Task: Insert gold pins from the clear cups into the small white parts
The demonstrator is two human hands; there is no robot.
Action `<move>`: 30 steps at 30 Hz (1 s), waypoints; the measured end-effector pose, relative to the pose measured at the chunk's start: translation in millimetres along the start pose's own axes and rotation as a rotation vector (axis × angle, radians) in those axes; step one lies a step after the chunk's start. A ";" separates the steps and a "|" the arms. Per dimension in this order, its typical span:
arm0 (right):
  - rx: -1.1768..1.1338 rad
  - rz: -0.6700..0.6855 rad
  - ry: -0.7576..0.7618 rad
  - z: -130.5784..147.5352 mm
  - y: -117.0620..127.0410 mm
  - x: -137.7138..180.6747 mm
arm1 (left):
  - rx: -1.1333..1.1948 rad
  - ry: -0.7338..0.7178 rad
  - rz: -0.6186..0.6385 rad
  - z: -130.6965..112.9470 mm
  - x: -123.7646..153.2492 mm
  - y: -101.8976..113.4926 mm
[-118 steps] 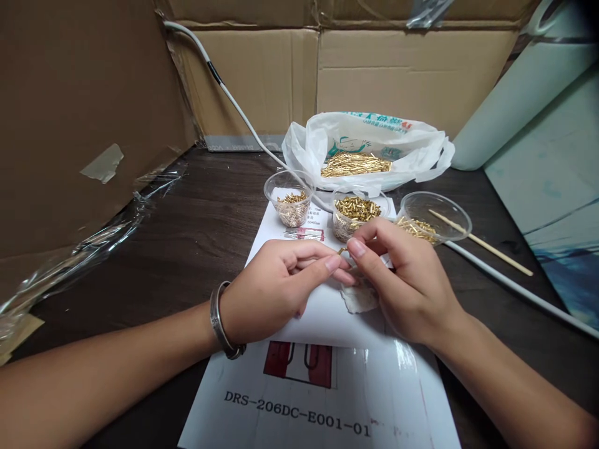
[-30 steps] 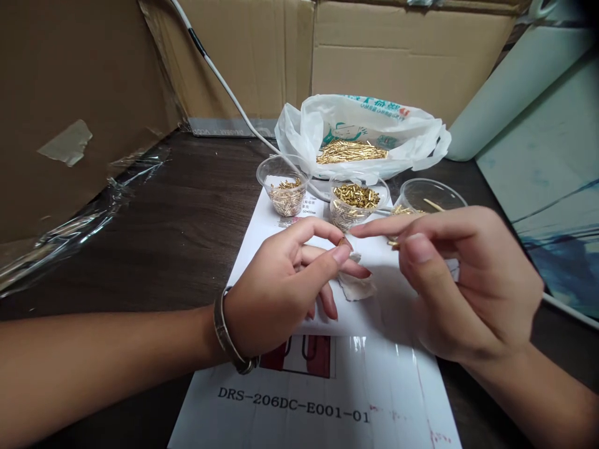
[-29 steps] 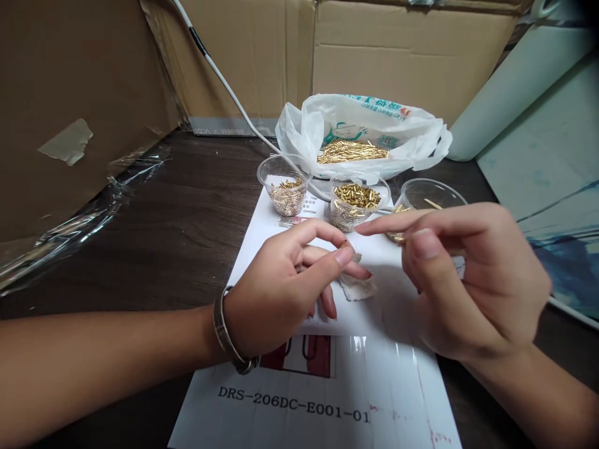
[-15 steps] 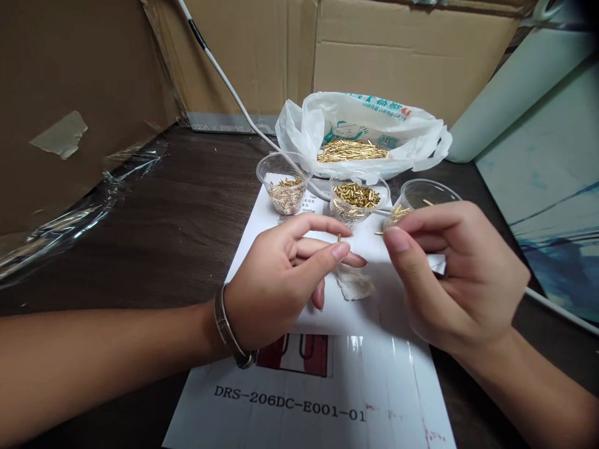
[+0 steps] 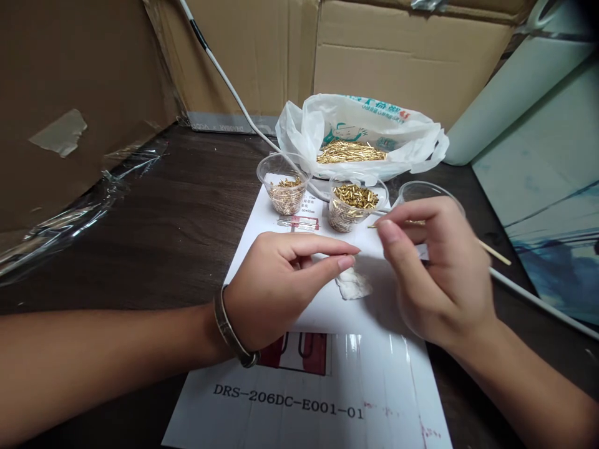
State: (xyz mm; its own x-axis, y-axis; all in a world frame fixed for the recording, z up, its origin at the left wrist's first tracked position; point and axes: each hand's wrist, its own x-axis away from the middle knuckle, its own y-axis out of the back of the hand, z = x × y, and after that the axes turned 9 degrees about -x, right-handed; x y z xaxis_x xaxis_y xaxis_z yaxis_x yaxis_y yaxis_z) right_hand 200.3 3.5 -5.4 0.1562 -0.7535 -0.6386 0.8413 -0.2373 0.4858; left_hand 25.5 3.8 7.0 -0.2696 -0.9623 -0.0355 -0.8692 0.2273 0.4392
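My left hand [image 5: 290, 280] is pinched, thumb and forefinger pressed together above the white paper. The small brass tube seen there earlier is now hidden between the fingertips. My right hand [image 5: 435, 268] is closed in a pinch on a thin brass pin [image 5: 372, 226], whose tip points left toward the middle cup. That clear plastic cup [image 5: 344, 215] holds many short brass tubes [image 5: 355, 195]. A left cup [image 5: 283, 165] contains small gold-coloured pieces [image 5: 286, 198]. Most of the right cup [image 5: 428, 186] is hidden behind my right hand.
A white plastic bag [image 5: 416, 153] with long brass pins [image 5: 349, 151] lies behind the cups. Crumpled tissue [image 5: 353, 285] rests on the paper [image 5: 248, 252]. A pale stick [image 5: 496, 252] shows beyond my right hand. A white cable [image 5: 229, 87] crosses behind; cardboard [image 5: 412, 62] stands at the back.
My left thumb and forefinger have closed together, hiding the small brass tube. My right hand has moved slightly left and up with the pin. The pale stick now shows at its right.
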 end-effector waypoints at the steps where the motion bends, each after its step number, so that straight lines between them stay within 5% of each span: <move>1: -0.022 0.062 -0.016 -1.2 0.2 -0.4 | 0.009 0.037 0.009 -0.1 -0.1 -0.4; 5: -0.087 0.216 -0.081 -3.0 0.3 -1.2 | -0.013 0.066 -0.011 -3.2 2.5 -0.1; 10: -0.125 0.171 -0.063 -1.1 0.5 -0.5 | -0.170 -0.112 -0.042 -9.5 5.2 5.6; 17: -0.121 0.113 -0.053 -2.5 -0.6 -1.3 | -0.042 0.023 0.020 -1.5 -4.6 2.5; 30: -0.255 0.161 -0.208 -2.7 -1.4 0.6 | -0.208 -0.032 0.005 3.2 -6.0 4.8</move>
State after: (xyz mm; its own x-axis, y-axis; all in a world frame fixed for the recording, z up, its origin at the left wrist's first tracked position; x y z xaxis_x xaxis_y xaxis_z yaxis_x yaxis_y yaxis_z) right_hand 200.6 5.0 -8.1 0.2105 -0.8836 -0.4183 0.9206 0.0352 0.3889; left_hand 21.7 11.1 6.5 -0.2892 -0.9554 -0.0598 -0.7645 0.1929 0.6151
